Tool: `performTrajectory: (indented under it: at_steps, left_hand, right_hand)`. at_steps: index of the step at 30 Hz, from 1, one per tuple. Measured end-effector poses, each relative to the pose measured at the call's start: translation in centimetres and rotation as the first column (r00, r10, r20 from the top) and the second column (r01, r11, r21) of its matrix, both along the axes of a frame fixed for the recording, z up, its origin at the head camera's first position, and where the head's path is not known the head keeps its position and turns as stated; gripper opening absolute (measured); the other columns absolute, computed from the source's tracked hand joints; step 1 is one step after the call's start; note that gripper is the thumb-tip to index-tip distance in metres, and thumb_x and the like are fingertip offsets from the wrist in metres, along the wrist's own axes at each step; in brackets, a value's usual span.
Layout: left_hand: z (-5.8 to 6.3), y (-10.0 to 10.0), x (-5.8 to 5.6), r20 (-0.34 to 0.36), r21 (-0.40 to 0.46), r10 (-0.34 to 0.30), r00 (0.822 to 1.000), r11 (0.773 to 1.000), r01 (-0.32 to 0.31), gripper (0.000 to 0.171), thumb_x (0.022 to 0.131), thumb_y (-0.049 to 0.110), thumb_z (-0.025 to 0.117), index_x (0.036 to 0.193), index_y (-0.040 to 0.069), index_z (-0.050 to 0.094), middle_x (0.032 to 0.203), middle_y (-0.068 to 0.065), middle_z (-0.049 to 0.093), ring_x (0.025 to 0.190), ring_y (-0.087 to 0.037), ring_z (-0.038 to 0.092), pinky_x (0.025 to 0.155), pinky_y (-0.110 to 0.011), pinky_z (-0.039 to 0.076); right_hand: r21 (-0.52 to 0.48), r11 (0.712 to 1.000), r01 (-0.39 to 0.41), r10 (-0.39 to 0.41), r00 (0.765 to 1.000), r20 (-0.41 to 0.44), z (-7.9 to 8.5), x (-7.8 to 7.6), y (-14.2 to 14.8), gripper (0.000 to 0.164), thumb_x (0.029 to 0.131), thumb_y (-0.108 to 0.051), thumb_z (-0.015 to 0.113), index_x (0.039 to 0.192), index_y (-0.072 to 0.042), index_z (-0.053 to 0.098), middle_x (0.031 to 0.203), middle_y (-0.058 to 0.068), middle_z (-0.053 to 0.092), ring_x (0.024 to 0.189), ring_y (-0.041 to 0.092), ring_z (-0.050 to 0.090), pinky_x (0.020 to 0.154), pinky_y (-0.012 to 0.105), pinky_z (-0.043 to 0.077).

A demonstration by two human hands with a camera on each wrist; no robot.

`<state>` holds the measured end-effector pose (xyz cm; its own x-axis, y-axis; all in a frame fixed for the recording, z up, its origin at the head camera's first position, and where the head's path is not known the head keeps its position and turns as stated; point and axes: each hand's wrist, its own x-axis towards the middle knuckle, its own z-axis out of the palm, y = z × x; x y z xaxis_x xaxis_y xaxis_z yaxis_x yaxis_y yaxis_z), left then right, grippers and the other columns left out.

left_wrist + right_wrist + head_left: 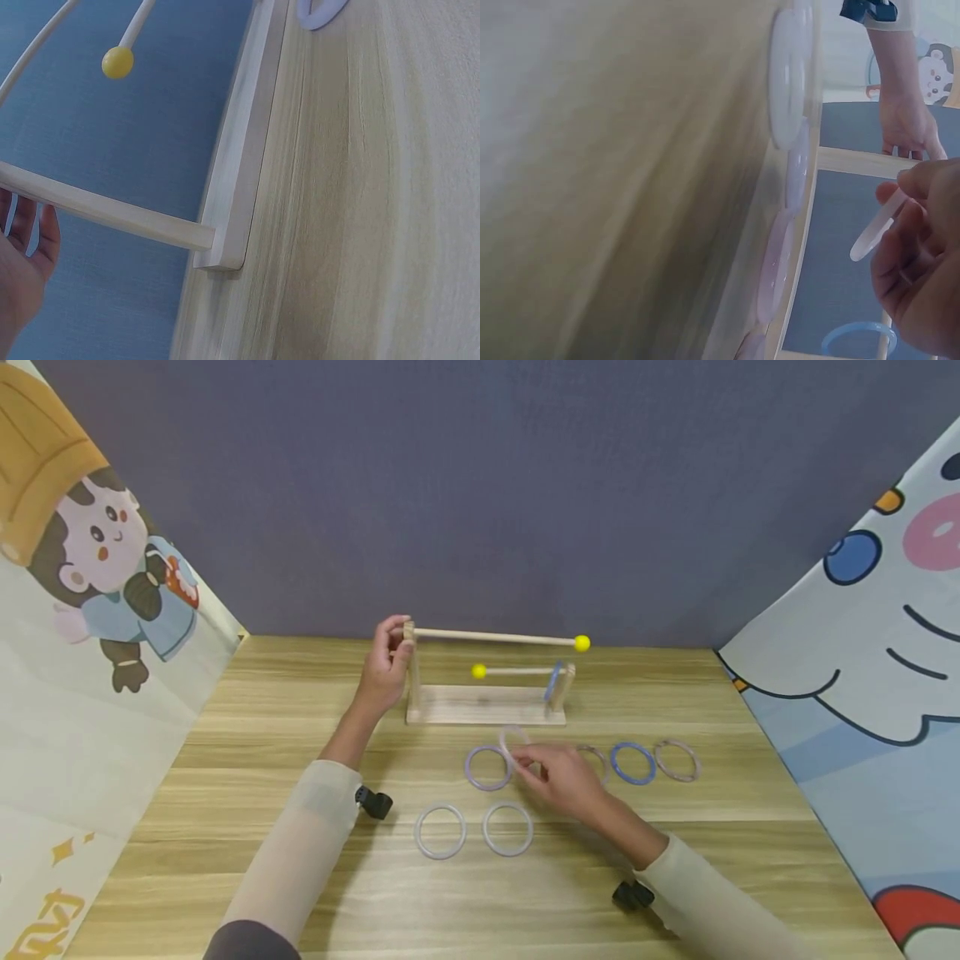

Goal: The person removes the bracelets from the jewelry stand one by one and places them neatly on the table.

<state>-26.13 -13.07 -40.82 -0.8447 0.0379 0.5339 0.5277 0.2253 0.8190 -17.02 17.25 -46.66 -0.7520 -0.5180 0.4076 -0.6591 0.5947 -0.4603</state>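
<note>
A wooden stand [486, 716] has a post at each end, with a yellow-tipped rod reaching sideways from each. My left hand [385, 675] holds the top of its left post [414, 681], thumb and fingers around the wood. On the lower rod [521, 672] hangs a blue ring [552, 682], close to the right post. In front of the stand, my right hand [564, 779] pinches a pale pinkish-white ring [872, 234], tilted up off the table. Beneath and beside that hand lie a purple ring [469, 768] and another ring [602, 762], partly hidden by the hand.
Two whitish rings [417, 832] lie nearer on the wooden table [360, 902]. A darker blue ring [614, 765] and a pinkish-brown ring [697, 768] lie to the right. A dark partition [480, 502] stands behind, with printed panels on both sides.
</note>
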Motion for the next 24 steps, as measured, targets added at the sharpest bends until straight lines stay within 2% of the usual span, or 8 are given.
performTrajectory:
  at_steps: [5,9,18,21,24]
  left_hand:
    - [0.1,0.1,0.0,-0.005,-0.005,-0.002,1.0,1.0,0.002,0.035,0.106,0.001,0.046,0.137,-0.013,0.04,0.104,-0.032,0.055,0.08,-0.004,0.047,0.067,-0.017,0.043]
    - [0.0,0.1,0.0,-0.006,0.013,-0.006,1.0,1.0,0.006,0.035,0.105,0.001,0.046,0.137,-0.014,0.04,0.104,-0.032,0.055,0.08,-0.004,0.047,0.066,-0.017,0.043]
    - [0.1,0.1,0.0,-0.006,0.017,-0.001,1.0,1.0,0.001,0.035,0.105,0.001,0.048,0.137,-0.013,0.04,0.104,-0.03,0.056,0.08,-0.004,0.048,0.066,-0.016,0.044]
    - [0.1,0.1,0.1,0.006,0.01,-0.005,1.0,1.0,0.005,0.035,0.106,0.002,0.047,0.137,-0.013,0.041,0.105,-0.029,0.057,0.081,-0.005,0.049,0.067,-0.016,0.045]
    - [0.2,0.0,0.2,0.01,0.008,-0.005,1.0,1.0,0.005,0.036,0.106,0.002,0.047,0.138,-0.012,0.04,0.106,-0.03,0.057,0.081,-0.005,0.049,0.067,-0.017,0.045]
  right_hand:
    - [0.048,0.998,-0.04,0.043,0.997,-0.063,-0.5,0.7,1.6,0.018,0.085,-0.006,0.078,0.103,-0.01,0.078,0.083,0.001,0.078,0.055,-0.005,0.051,0.051,0.01,0.043]
    - [0.076,0.996,-0.056,0.06,0.997,-0.057,-0.8,1.3,2.8,0.017,0.086,-0.007,0.078,0.101,-0.012,0.078,0.081,-0.001,0.076,0.058,-0.004,0.053,0.053,0.011,0.044]
    - [0.122,0.987,-0.107,0.117,0.99,-0.08,-1.3,2.8,4.5,0.019,0.083,-0.006,0.078,0.101,-0.012,0.077,0.081,-0.002,0.075,0.058,-0.01,0.046,0.052,0.005,0.039]
    - [0.162,0.979,-0.126,0.137,0.989,-0.055,-1.2,3.4,5.0,0.018,0.083,-0.009,0.078,0.101,-0.012,0.077,0.081,-0.004,0.075,0.058,-0.008,0.049,0.054,0.006,0.041]
    - [0.196,0.969,-0.153,0.157,0.987,-0.008,-1.1,4.0,5.5,0.019,0.083,-0.01,0.078,0.103,-0.012,0.077,0.083,-0.004,0.077,0.064,-0.004,0.06,0.058,0.01,0.048]
